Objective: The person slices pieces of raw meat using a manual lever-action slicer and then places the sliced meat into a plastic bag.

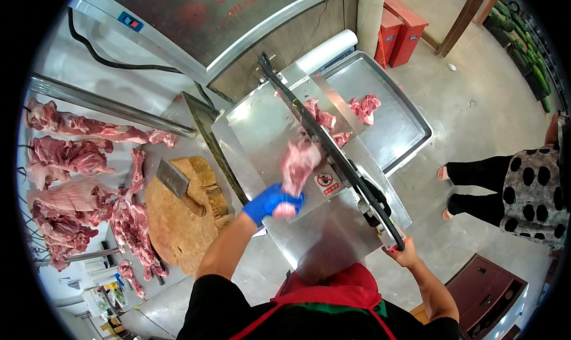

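My left hand (272, 205), in a blue glove, grips the narrow end of a meaty bone (299, 161), which lies over the steel table of a meat-cutting machine (254, 144). The bone's thick end is close to the machine's long arm (321, 139), which carries a black corrugated cable. At the near end of that arm, my bare right hand (403, 251) is closed around a red-trimmed handle. Several cut meat chunks (322, 116) lie beyond the arm. Another meat piece (365, 109) rests by the steel tray (401, 130). The blade is hidden beneath the arm.
To the left, a cleaver (173, 178) lies on a round wooden chopping block (178, 228). Large meat cuts (71, 157) hang from hooks beyond it. Red bins (406, 32) stand past the tray. At right is another person (526, 193), near a dark red cabinet (488, 291).
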The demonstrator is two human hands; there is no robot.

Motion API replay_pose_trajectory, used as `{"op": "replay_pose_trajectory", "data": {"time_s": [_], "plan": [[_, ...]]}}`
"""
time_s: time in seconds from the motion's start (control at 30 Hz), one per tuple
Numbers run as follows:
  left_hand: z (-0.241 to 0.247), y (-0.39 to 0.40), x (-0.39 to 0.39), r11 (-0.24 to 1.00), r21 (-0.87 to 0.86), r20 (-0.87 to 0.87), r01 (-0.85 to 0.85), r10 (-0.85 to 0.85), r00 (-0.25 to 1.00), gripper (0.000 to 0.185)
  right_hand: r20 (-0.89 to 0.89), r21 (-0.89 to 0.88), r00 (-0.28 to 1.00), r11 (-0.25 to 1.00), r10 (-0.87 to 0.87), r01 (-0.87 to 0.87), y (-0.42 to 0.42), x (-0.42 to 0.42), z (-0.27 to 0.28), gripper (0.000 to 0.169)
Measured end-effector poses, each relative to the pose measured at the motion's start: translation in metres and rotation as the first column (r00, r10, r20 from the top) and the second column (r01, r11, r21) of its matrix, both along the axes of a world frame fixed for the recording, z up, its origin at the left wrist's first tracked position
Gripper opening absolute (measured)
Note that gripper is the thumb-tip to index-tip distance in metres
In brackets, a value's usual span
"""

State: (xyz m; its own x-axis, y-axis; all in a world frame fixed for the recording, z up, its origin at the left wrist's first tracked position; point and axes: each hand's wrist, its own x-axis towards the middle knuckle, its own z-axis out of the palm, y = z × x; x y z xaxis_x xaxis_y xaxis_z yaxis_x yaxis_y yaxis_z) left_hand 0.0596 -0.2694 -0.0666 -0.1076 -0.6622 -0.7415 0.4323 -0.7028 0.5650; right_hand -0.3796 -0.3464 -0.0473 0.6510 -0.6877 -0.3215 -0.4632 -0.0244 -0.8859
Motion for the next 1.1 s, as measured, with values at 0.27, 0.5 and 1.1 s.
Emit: {"op": "replay_pose_trajectory", "data": {"time_s": [0.27,0.5,1.1], "plan": [[0.034,0.070,-0.022,0.991,0.076,0.233,0.114,-0.129,0.964,0.027,-0.145,0.181,0.989,0.983,-0.016,0.042,-0.002,0.002,0.032,0.059],[0.028,0.013,0.009,0.993,-0.098,0.442,0.066,-0.016,0.897,0.039,-0.350,0.159,0.937,0.986,0.006,0.053,0.001,0.005,0.061,0.040],[-0.004,-0.078,0.002,0.897,-0.442,0.832,-0.017,0.417,0.367,0.048,-0.371,0.275,0.925,0.943,-0.078,0.190,-0.035,0.098,0.306,0.040]]}}
